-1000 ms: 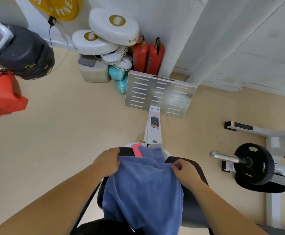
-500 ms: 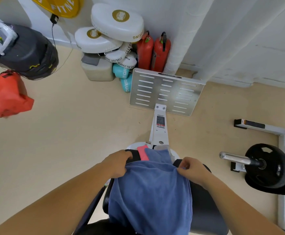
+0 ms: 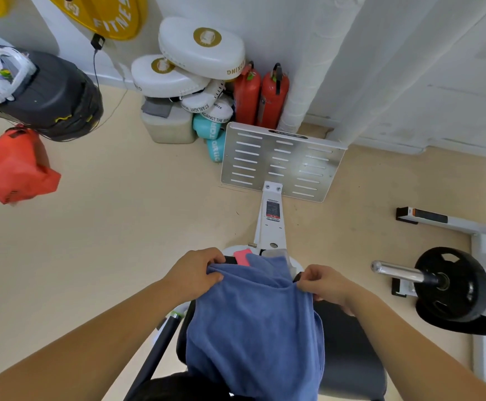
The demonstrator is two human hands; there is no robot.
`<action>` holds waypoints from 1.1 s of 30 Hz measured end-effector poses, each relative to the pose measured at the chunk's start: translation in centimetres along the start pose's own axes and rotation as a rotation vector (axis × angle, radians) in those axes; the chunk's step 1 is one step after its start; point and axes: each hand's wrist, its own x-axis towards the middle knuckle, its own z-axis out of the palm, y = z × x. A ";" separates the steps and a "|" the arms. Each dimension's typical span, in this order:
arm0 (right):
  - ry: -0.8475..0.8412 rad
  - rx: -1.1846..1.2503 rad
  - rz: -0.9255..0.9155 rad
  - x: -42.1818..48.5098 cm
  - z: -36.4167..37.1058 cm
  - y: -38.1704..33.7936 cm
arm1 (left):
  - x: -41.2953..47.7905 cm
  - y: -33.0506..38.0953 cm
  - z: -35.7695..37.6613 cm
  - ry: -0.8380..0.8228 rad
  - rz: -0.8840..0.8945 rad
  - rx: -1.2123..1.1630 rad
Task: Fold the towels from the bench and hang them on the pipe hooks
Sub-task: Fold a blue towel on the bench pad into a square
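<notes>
A blue towel [image 3: 255,328] hangs in front of me over the black padded bench [image 3: 348,348]. My left hand [image 3: 191,274] grips its upper left corner, and my right hand [image 3: 325,285] pinches its upper right corner. The top edge sags between the two hands. Behind that edge a pink towel [image 3: 243,256] peeks out on the bench's far end. A white wrapped pipe [image 3: 317,70] rises in the corner ahead; no hooks show on it.
The bench's white frame ends in a slotted metal footplate [image 3: 282,160]. Two red extinguishers [image 3: 260,96], white boxing pads [image 3: 201,50] and a canister crowd the corner. A black punching bag [image 3: 42,94] and orange bag [image 3: 14,166] hang at left. A barbell plate [image 3: 453,285] sits at right.
Both hands have kept their hold on the blue towel's top corners and lifted them slightly. My head has moved a little, shifting the whole scene rightwards in view.
</notes>
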 end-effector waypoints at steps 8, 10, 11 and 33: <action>-0.025 -0.069 0.017 2.3 1.4 1.7 | -0.9 0.3 1.1 0.005 0.024 0.203; -0.106 -0.073 0.014 2.3 1.4 1.6 | -1.4 0.6 1.2 0.019 0.047 0.214; -0.138 -0.107 0.016 2.1 1.5 1.5 | -1.6 0.7 1.1 0.025 0.061 0.212; 0.055 -0.546 -0.554 -9.5 4.0 -5.7 | -9.5 7.4 -1.6 -0.010 0.122 -0.370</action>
